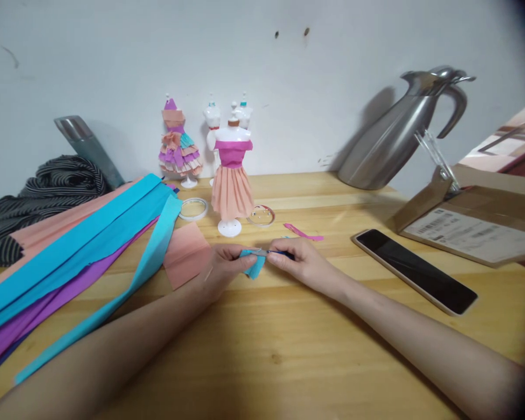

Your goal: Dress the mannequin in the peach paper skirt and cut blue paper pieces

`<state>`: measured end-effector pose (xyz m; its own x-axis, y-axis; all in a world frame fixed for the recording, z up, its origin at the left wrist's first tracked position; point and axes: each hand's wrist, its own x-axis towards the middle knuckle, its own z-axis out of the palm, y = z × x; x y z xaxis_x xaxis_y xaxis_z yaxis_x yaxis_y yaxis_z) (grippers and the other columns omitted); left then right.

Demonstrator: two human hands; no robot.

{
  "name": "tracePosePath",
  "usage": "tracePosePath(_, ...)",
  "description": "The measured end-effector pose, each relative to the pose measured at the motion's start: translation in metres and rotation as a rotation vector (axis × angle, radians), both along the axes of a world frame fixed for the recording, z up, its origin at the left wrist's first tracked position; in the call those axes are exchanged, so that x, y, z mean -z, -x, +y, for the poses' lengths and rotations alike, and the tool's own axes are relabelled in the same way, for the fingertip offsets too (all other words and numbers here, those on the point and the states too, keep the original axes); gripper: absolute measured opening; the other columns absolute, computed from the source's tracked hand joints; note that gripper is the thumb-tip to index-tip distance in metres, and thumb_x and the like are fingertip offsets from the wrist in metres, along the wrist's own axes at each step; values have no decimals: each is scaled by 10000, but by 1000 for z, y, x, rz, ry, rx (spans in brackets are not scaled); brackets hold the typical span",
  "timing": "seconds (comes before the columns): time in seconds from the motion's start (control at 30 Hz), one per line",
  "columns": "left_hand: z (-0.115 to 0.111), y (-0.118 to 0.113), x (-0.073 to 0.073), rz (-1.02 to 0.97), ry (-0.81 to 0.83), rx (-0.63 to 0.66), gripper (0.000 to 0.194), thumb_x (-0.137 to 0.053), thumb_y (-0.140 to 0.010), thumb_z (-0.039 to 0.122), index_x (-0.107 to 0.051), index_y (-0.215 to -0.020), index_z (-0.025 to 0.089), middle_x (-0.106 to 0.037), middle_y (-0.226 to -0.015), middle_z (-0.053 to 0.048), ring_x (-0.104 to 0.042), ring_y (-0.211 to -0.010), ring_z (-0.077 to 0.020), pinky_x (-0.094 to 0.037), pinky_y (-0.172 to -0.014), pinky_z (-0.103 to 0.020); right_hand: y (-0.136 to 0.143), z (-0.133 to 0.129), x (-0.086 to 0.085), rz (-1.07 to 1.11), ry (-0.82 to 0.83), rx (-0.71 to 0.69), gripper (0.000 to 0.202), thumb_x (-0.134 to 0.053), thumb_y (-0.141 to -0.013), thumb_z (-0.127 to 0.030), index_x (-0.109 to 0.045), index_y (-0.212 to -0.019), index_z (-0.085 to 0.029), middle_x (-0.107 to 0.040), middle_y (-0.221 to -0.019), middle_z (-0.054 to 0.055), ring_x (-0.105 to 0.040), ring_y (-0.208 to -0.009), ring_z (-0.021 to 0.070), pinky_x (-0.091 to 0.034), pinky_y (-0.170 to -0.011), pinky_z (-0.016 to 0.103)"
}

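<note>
My left hand (223, 265) is closed, pinching a small piece of turquoise crepe paper (255, 268) between thumb and fingers. In my right hand (301, 261) is a slim dark-blue tool (284, 254), held in a closed grip. Its thin silvery tip lies against the paper's upper edge; its exact kind cannot be made out. Just beyond my hands stands a small white dress form (230, 226) wearing a pink off-shoulder top (231, 154) and a pleated peach skirt (233, 192). Beside my left wrist lies a flat peach paper piece (186, 254).
Long crepe paper strips (83, 233) cover the left side, near a striped cloth (65, 181) and bottle (85, 143). Behind stands a ruffled-dress form (179, 146). Tape rolls (193, 209), a pink scrap (304, 233), a phone (415, 271), cardboard box (481, 216) and steel jug (389, 140) surround.
</note>
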<state>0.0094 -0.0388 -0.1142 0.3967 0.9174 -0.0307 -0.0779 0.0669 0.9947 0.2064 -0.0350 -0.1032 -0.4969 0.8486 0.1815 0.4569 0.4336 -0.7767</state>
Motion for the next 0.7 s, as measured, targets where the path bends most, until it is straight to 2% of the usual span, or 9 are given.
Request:
tracePosePath(0.23,2,1,6,-5,3,7,237,-715,-699,369,-755,-731,138,-671,-638,-29,-579,-633,-142,-447,-659,-269,0,0,2,10,10,0,443,-434,-872,-530,-453,-608,-175,-381,-582,-33,-351,-567,104,-264,-530,236)
tracePosePath(0.7,0,0,0,-35,14,32,227,-729,-674,375,-757,-691,150,-703,-717,-43,-581,-677,-153,-437,-685,-274,1,0,1,17,26,-2,451,-424,-863,-539,-423,-587,-182,-373,-584,-29,-353,-576,112,-267,-545,249)
